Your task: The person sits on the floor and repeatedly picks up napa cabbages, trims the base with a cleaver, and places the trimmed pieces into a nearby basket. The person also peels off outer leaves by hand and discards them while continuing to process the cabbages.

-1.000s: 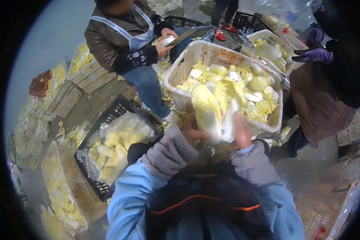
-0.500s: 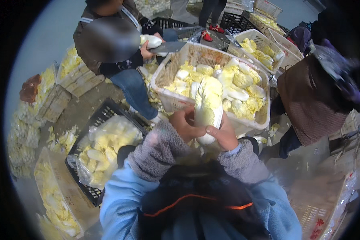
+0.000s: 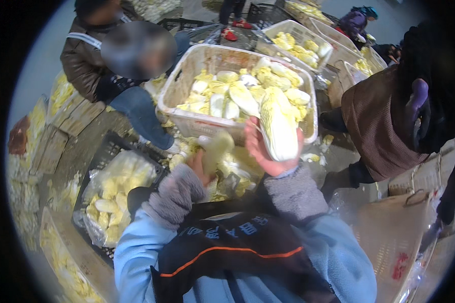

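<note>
I had the right hand cupping a cabbage by the white crate, couldn't tell if the blurry left hand gripped anything, with a black crate and somebody's brown apron kinda flanking me.

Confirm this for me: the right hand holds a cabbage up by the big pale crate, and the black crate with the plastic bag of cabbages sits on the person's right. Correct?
Not quite: the head view shows the black crate with the plastic bag of cabbages on the person's left. The right hand does hold a cabbage up by the big pale crate.
</note>
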Available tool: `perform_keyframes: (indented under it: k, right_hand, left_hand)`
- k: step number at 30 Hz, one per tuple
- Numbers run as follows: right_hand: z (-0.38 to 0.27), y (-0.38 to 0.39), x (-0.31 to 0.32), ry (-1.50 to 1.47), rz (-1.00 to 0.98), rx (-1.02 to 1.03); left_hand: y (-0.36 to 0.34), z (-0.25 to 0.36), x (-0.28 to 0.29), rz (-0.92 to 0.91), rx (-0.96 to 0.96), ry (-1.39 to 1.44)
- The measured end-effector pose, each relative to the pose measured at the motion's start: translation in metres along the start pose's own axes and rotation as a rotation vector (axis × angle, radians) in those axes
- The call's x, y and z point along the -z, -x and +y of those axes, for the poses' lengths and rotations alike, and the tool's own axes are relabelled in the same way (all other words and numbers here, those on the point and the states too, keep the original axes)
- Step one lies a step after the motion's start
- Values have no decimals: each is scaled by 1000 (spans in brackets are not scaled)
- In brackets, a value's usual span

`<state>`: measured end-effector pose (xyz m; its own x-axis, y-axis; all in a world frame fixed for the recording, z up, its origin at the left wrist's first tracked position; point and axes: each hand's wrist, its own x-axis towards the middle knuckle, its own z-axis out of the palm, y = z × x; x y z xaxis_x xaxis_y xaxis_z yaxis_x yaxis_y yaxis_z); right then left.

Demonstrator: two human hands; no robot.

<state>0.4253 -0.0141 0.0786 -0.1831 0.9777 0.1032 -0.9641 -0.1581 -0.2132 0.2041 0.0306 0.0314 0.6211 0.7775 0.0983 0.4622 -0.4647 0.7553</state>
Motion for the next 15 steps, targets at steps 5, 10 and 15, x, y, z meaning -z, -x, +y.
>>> perform_keyframes:
  k: [5, 10, 15]
  right_hand:
    - [11, -7, -3, -99, -78, -16]
    - [25, -1, 2, 696, 77, -9]
    - [19, 0, 10, 477, 145, -27]
  left_hand:
    - [0, 26, -23, 68, 537, 1051]
    - [-27, 50, 3, -371, 374, 1822]
    - [-25, 61, 3, 14, 396, 1259]
